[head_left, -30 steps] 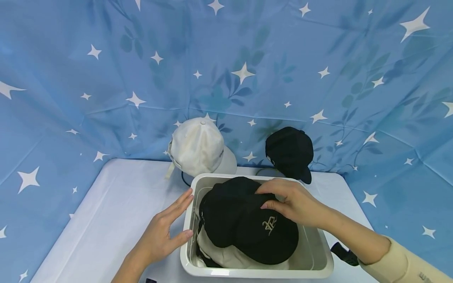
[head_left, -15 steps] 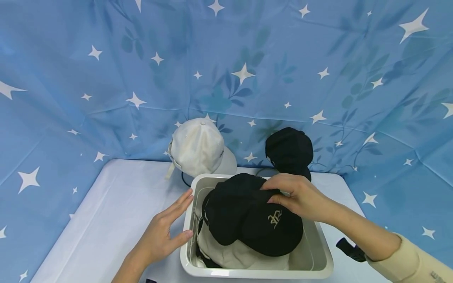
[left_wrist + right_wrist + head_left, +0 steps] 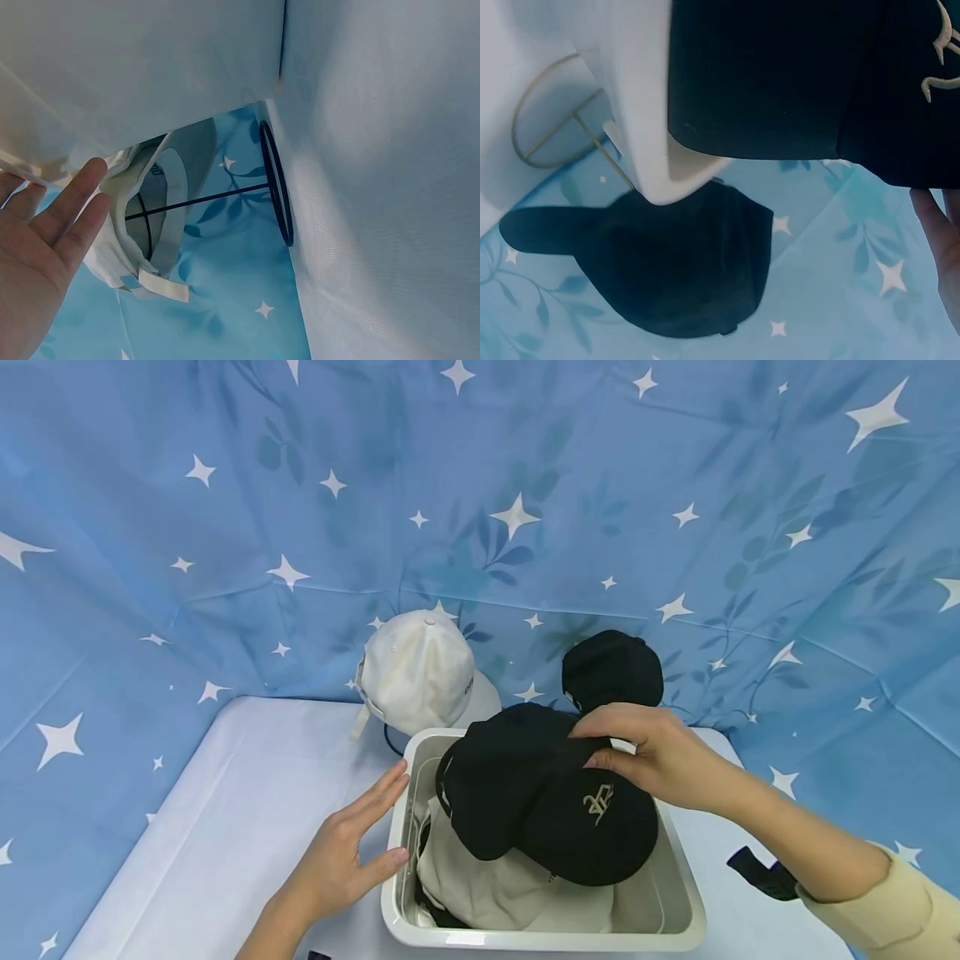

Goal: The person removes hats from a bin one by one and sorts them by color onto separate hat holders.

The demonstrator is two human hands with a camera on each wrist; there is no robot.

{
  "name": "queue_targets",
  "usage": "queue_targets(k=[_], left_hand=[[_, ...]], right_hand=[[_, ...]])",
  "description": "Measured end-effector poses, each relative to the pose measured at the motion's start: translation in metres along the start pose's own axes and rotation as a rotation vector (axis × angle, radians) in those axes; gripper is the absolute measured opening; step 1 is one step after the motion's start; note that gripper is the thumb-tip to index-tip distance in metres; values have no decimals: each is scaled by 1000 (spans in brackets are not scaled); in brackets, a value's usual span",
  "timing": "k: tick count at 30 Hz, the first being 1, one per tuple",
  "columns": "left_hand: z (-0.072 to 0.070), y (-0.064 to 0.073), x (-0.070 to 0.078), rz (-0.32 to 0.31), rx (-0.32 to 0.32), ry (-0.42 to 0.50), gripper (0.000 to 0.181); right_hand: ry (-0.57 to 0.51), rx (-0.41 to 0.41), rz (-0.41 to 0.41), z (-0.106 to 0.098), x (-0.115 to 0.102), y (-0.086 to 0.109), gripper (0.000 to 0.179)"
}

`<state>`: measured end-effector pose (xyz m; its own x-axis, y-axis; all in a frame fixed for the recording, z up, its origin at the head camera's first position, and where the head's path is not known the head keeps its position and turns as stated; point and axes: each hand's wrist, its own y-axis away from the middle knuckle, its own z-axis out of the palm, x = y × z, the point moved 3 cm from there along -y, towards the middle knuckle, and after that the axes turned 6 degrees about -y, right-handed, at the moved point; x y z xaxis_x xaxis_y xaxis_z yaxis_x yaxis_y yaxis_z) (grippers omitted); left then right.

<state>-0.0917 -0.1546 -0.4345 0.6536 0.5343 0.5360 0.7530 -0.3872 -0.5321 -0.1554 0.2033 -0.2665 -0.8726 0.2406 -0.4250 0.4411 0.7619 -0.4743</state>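
My right hand (image 3: 660,756) pinches a black baseball cap (image 3: 495,785) near where its crown meets the brim; a gold embroidered emblem shows on it. The cap is tilted and hangs over the white plastic bin (image 3: 540,941). Below it in the bin lies a beige cap (image 3: 517,893), with something dark partly hidden at its left. My left hand (image 3: 341,852) has its fingers spread and touches the bin's left rim. In the right wrist view the held black cap (image 3: 765,82) fills the top, with fingertips (image 3: 930,217) at its edge.
Behind the bin a white cap (image 3: 420,672) sits on a wire stand (image 3: 277,184). Another black cap (image 3: 611,668) is on a stand (image 3: 551,135) at the back right. A black strap (image 3: 761,872) lies right of the bin, on the white table (image 3: 262,777). A blue starry curtain (image 3: 480,485) hangs behind.
My right hand has raised the black cap and moved it slightly right and away, uncovering more of the beige cap. The left hand has stayed at the bin's rim.
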Motion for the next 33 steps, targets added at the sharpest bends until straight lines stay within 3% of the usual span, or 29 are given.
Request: queue_targets(k=[7,18,24,33], left_hand=[[-1,-1,1,-10,-6,-8,77],[-1,-1,1,4,1,-4,78],[0,-1,0,7,4,1,77],[0,-1,1,-3,0,-1,78]], right_hand=[[-24,-21,0,-20,-3,-5,45],[20,-2,36,-50,-4,-7,44],[123,56,159,-72,-6,-5,56],[276,117,329,-105,4,4,47]])
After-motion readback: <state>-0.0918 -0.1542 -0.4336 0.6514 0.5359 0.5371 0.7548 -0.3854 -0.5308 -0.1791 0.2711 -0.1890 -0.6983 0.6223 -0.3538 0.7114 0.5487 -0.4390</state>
